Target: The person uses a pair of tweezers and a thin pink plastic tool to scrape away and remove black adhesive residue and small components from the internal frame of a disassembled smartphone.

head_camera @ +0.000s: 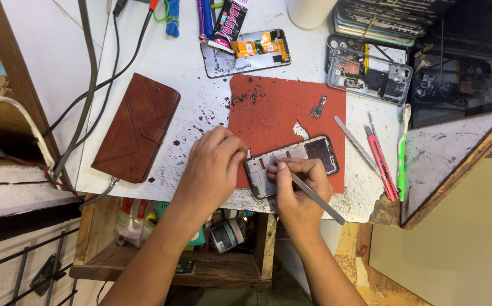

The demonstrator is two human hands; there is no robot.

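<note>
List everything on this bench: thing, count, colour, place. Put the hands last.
opened phone: 1, grey and black, front edge of mat
red mat: 1, rust red, bench centre
metal pry tool: 1, silver, in right hand
wallet case: 1, brown, left of mat
small circuit part: 1, dark, on mat
phone back with battery: 1, silver and orange, behind mat
phone frame: 1, grey, right rear
craft knife: 1, pink, right of mat
toothbrush: 1, green and white, beside knife
left hand: steadying phone
right hand: gripping tool

A brown wallet case (137, 127) lies left; a green toothbrush (402, 153) right.
</note>
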